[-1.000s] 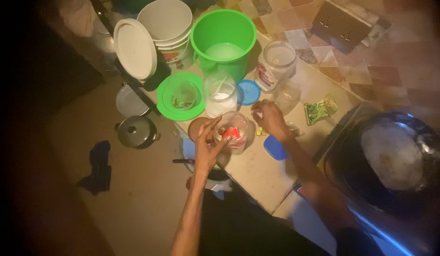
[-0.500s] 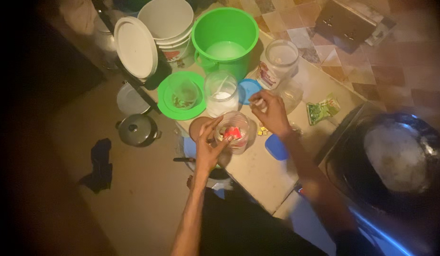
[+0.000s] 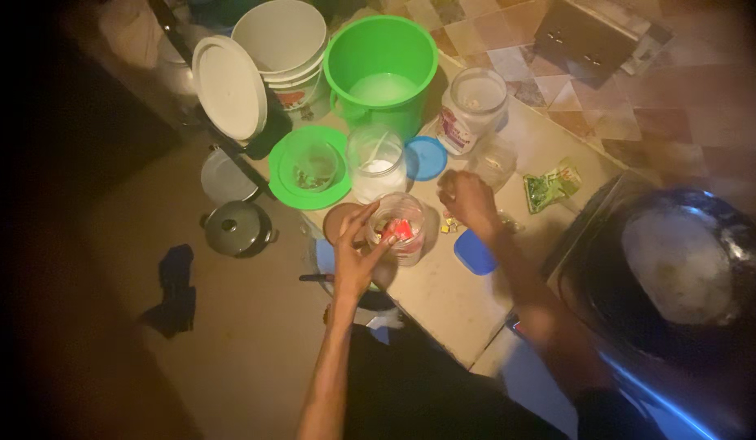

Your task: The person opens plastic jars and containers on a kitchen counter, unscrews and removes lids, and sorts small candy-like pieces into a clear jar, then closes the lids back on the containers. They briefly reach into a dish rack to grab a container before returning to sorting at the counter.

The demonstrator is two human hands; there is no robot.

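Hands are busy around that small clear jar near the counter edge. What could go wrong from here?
The small clear jar stands near the counter's front edge, steadied only by the left hand; a nudge might tip it off. The right hand works among small cubes close to an open jar, which it could knock.

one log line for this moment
left hand: steadies clear open jar | right hand: closed over small yellow cubes | counter: green plastic bucket, round blue lid

place: dim home kitchen | signs: tiled wall [image 3: 639,98], green bucket [image 3: 383,69], jars, lidded pot [image 3: 236,229] on floor, wok [image 3: 679,269] beside bench [image 3: 443,285]
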